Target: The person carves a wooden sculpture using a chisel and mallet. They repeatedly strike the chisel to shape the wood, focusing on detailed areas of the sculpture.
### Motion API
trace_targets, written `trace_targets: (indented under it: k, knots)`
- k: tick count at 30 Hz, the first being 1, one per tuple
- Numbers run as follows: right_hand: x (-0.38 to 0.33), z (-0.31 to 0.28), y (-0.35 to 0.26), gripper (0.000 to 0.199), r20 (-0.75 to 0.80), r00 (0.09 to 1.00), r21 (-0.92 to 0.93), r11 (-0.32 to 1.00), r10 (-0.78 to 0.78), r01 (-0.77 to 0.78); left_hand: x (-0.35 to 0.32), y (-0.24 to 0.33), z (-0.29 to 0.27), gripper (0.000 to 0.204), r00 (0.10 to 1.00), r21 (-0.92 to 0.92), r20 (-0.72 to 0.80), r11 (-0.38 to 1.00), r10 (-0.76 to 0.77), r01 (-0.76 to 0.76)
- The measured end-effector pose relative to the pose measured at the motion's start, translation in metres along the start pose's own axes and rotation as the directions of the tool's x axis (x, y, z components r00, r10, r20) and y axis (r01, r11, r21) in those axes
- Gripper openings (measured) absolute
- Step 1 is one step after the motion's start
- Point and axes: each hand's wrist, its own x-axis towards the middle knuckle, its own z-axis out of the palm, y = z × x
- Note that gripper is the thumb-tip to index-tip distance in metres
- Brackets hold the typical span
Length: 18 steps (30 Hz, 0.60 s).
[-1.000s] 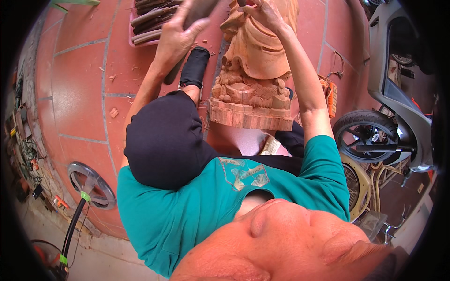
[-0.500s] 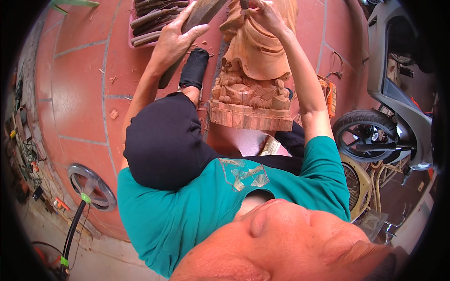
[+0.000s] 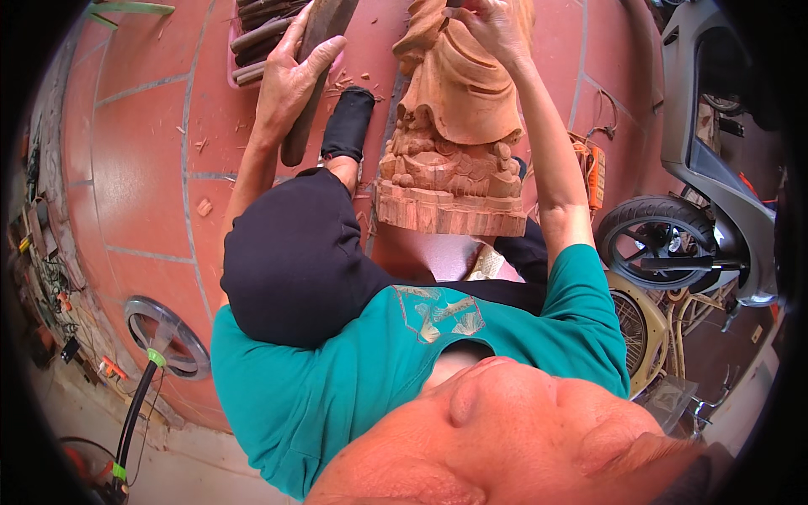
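Note:
My left hand (image 3: 284, 82) grips a long dark wooden mallet (image 3: 305, 122), its thumb lying across the wood. The mallet's rounded lower end hangs beside my bent knee, and its upper end runs out of the picture. To the right, a reddish wood statue (image 3: 465, 105) with draped folds and a carved base stands between my legs. My right hand (image 3: 495, 32) is at its upper part, fingers closed around a slim dark chisel (image 3: 455, 3). The chisel's tip and the statue's top are hidden or cut off.
A pink tray (image 3: 237, 71) of dark-handled tools lies beyond my left hand. Wood chips (image 3: 204, 207) dot the red tiles. An orange power strip (image 3: 596, 177) and a parked motorbike (image 3: 711, 160) are at right. A round-based stand (image 3: 168, 337) is at lower left.
My left hand has drawn the mallet left and slightly down, away from the statue. My right hand has shifted slightly right with the chisel. The statue stays in place.

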Motion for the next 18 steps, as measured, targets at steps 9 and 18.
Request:
trace_targets:
  k: [9,18]
  knots:
    - [0.005,0.005,-0.015,0.023,0.061,0.998,0.025,1.0,-0.004,0.002,-0.004,0.006,0.01,0.069,0.998,0.028,0.063,0.999,0.024,-0.026]
    - [0.012,-0.01,-0.02,0.019,0.003,0.993,-0.155,0.981,-0.114,0.113,-0.003,0.022,0.012,0.068,0.999,0.016,0.028,0.999,0.038,-0.038]
